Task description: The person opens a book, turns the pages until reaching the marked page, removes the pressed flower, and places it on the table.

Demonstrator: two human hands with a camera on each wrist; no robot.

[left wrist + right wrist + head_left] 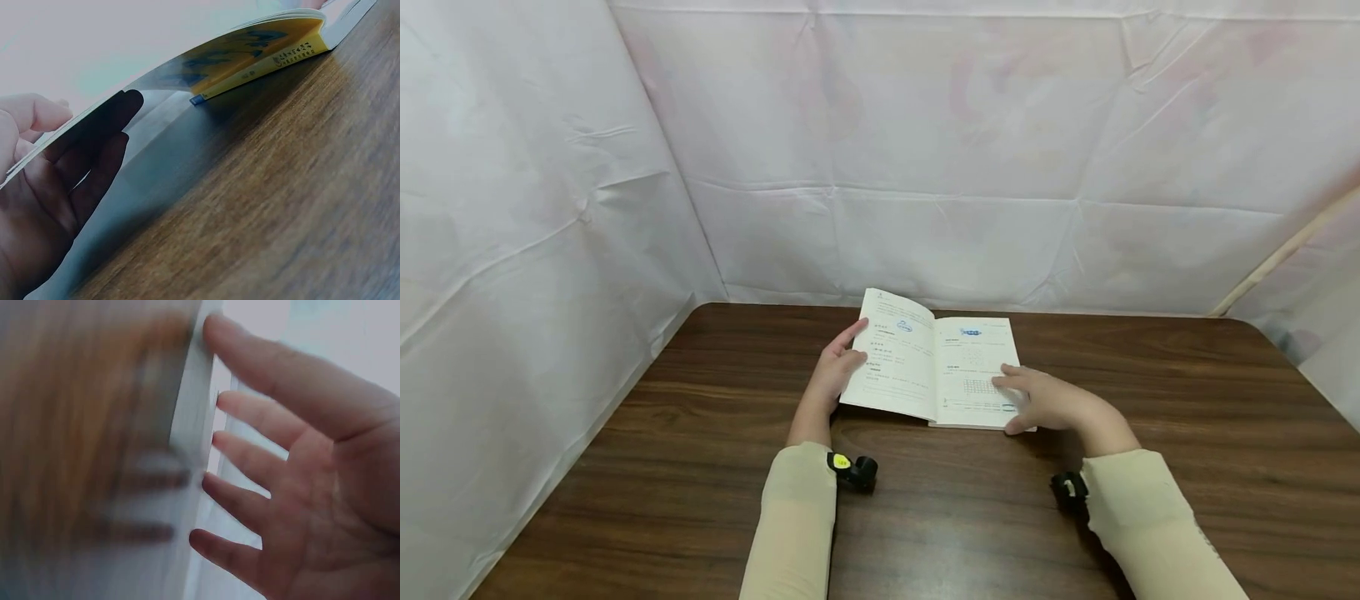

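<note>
Head view: paperback book point(936, 367) lies open at centre frame on the wooden table point(1150, 500), mid page-flip by the look of it.
Left hand point(835, 371) pinches the lifted left side, fingers underneath; right hand point(1045, 400) lies flat, fingers straight, pinning the right page. Next probably calls for keeping the spine down.

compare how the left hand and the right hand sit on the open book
The left hand holds the open book at its left edge, fingers under the raised left page; the right hand lies flat, fingers straight, on the right page. The left page lifts off the table; the right one lies flat. Both touch the book.
</note>
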